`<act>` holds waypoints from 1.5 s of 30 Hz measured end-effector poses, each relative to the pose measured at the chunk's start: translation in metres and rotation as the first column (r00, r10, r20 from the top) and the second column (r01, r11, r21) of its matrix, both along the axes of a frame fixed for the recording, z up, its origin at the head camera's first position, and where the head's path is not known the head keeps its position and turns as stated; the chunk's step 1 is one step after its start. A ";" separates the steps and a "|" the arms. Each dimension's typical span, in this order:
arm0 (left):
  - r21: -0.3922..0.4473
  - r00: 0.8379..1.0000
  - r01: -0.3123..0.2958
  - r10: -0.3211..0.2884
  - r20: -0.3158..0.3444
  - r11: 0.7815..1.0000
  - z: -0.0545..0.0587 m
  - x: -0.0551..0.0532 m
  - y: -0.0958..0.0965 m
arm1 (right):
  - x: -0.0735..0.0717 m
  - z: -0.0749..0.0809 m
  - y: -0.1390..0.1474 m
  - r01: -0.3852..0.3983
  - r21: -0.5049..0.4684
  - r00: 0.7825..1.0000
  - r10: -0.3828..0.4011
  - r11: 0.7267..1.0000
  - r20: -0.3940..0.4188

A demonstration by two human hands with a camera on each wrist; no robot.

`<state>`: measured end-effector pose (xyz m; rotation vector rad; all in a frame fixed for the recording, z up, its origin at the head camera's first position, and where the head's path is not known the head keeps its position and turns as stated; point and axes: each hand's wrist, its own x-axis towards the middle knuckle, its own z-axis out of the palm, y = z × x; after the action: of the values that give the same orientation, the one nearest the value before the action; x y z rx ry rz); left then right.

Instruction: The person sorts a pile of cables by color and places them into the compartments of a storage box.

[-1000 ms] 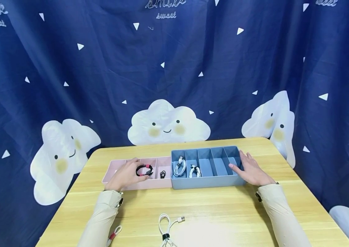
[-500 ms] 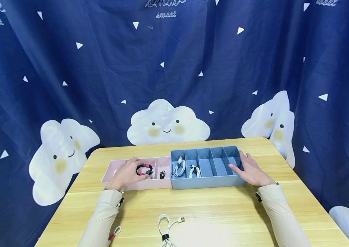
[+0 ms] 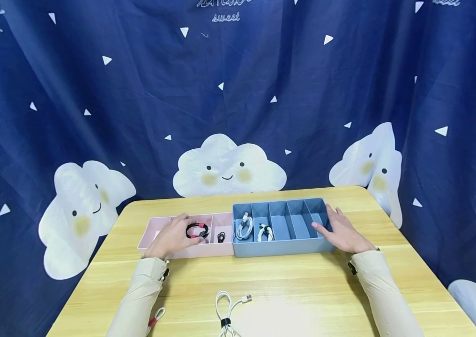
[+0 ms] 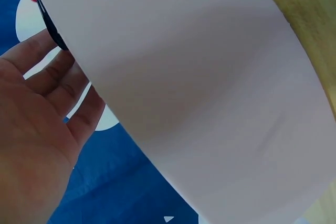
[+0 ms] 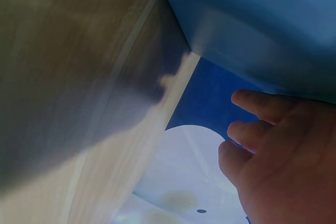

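The left hand [image 3: 174, 237] pinches one black cable [image 3: 206, 230]; the spread right hand [image 3: 344, 233] touches one five-compartment blue box [image 3: 282, 248].

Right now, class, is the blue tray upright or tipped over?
The blue tray is upright: in the head view, its compartments face up, and two of them hold white cables.

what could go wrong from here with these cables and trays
The black cable at the left hand might snag on a divider of the pink tray.
The left sleeve passes close to the red-tied cable and could drag it.
The right hand is at the blue tray's end; a push could shift both adjoining trays.
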<state>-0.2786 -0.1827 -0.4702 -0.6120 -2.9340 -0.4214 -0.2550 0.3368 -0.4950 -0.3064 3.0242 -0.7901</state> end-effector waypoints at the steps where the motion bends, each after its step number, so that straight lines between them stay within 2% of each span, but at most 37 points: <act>1: -0.003 1.000 0.000 0.000 -0.005 1.000 0.000 0.000 0.000 | 0.000 0.000 0.000 -0.002 0.000 1.000 0.002 1.000 0.000; 25: 0.031 1.000 -0.002 0.001 0.004 1.000 -0.007 -0.003 -0.003 | -0.001 0.000 0.000 -0.001 -0.009 1.000 0.001 1.000 0.003; 33: 0.050 0.997 0.059 -0.057 -0.046 0.997 -0.009 -0.002 -0.005 | -0.001 -0.002 0.001 0.003 -0.017 1.000 -0.003 1.000 -0.001; 40: 0.062 0.997 0.061 -0.058 -0.056 0.996 -0.009 0.001 -0.008 | -0.002 -0.003 0.002 -0.004 -0.008 1.000 0.004 1.000 0.008; 45: 0.076 0.995 0.049 -0.042 -0.088 0.996 -0.012 0.004 -0.009 | -0.001 -0.003 0.003 -0.004 -0.002 1.000 0.004 1.000 0.024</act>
<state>-0.2750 -0.1915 -0.4817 -0.6699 -2.8116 -0.4989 -0.2561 0.3395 -0.4976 -0.3006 2.9992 -0.7908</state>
